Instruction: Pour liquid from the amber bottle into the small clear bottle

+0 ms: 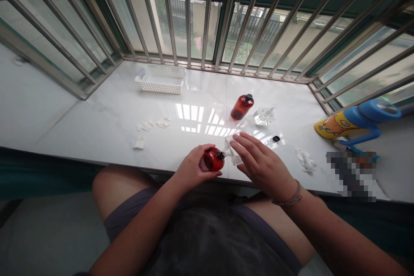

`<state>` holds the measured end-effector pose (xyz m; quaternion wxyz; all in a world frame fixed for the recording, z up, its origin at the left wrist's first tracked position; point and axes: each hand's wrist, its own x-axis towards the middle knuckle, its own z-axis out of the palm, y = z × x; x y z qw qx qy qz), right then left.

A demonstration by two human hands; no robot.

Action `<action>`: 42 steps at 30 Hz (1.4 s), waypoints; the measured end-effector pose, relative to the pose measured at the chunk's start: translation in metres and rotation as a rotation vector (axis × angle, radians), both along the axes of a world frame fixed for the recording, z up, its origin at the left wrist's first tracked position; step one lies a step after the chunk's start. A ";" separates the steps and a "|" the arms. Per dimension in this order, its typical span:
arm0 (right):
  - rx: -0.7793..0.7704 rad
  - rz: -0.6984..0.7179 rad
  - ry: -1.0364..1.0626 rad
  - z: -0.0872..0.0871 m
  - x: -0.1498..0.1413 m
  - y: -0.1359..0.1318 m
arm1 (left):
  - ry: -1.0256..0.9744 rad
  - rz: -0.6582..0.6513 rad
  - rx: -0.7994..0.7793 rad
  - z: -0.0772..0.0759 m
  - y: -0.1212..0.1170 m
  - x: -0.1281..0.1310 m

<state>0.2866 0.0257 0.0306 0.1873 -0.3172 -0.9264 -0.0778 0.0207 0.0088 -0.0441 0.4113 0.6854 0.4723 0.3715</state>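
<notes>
My left hand [193, 168] is closed around a small red bottle [212, 159], tipped sideways with its uncapped neck pointing right. That neck meets a small clear container [232, 152] which my right hand [261, 162] grips, fingers wrapped over it. Both hands sit at the front edge of the white marble sill [113, 112]. A second red bottle [242, 106] with a black cap stands upright farther back. Beside it rests another clear container [264, 116]. A small black cap [276, 139] lies on the sill just right of my right hand.
A white plastic basket [161, 79] sits at the back near the metal window bars [207, 21]. Crumpled tissue pieces [145, 126] lie to the left and another tissue [305, 160] to the right. A blue and yellow toy bottle [355, 121] lies at the far right.
</notes>
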 end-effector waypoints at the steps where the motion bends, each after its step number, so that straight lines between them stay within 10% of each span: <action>1: 0.011 0.001 -0.006 0.000 0.000 0.000 | 0.000 0.000 -0.001 0.000 0.000 0.000; 42: 0.113 -0.018 -0.070 0.011 0.001 -0.001 | -0.015 0.013 -0.018 0.000 -0.001 0.000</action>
